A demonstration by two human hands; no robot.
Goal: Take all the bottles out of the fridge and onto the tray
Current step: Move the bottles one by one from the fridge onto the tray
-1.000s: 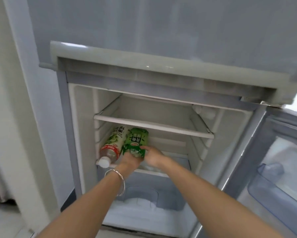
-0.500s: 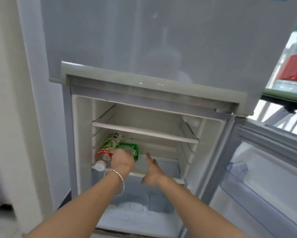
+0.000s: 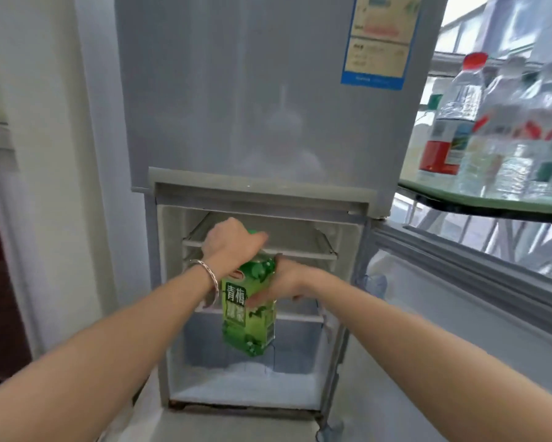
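A green tea bottle [image 3: 249, 317] with a square body and a green label hangs upright in front of the open lower compartment of the fridge [image 3: 255, 301]. My left hand [image 3: 231, 242] grips it from above around the cap and neck. My right hand [image 3: 279, 283] holds its side near the shoulder. The second bottle seen earlier on the fridge shelf is hidden behind my arms and the green bottle. At the right, a green tray [image 3: 491, 199] carries several clear water bottles [image 3: 453, 116] with red caps and labels.
The fridge's lower door [image 3: 459, 301] stands open to the right, with a clear door bin [image 3: 375, 282]. White wire shelves [image 3: 300, 253] cross the compartment. The upper door [image 3: 268, 90] is closed. A white wall is at the left.
The green bottle has come off the shelf and out of the fridge, turned upright. My right hand, free half a second ago, now holds its side. The view has pulled back and up.
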